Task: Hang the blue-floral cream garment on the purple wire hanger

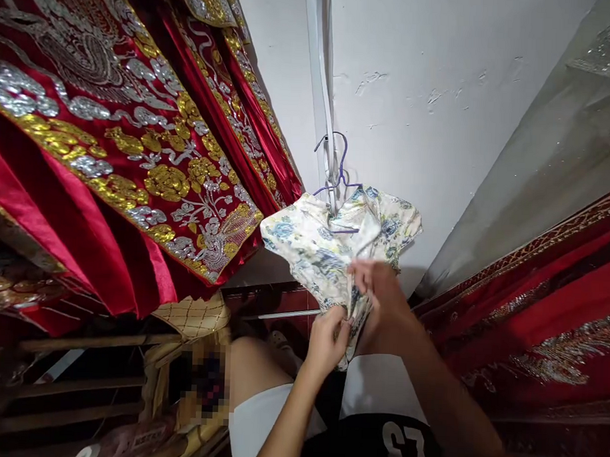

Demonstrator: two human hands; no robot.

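Observation:
A short-sleeved floral shirt [314, 249], white with blue and pale yellow flowers, hangs on a purple wire hanger [343, 180]. Its collar and neck opening face me, and the lower part narrows down between my knees. My left hand [327, 339] is closed on the lower front edge of the shirt, with thumb and fingers pinched on the cloth. Higher up and to the right, my right hand [378, 284] is at the shirt's front opening below the collar. Motion smears its fingers, so its grip on the cloth is unclear.
The hanger hooks onto a white strap [320, 76] in front of a white wall [430, 93]. Red embroidered cloth [167, 164] with gold and silver sequins hangs at left. Wooden furniture [154, 376] stands below it. More red cloth [547, 310] lies behind clear plastic [532, 150] at right.

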